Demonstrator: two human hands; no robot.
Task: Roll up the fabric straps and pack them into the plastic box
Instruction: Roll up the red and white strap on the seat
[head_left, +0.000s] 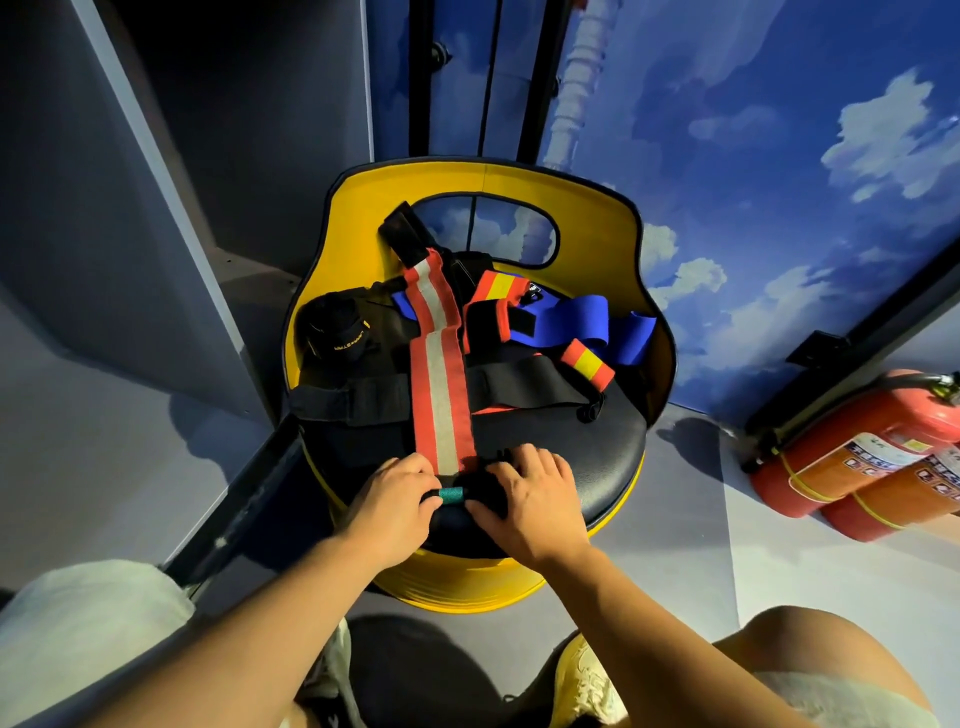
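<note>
Head view: left hand (388, 493) and right hand (524, 493) grip the red-and-grey strap's (438, 400) rolled near end; rolling away comes next, I judge.

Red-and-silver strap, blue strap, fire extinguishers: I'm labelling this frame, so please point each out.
Red-and-silver strap (439, 384): head view, on its silver centre stripe.
Blue strap (587, 322): head view, on its broad folded middle.
Fire extinguishers (852, 457): head view, on the upper one's red body.
</note>
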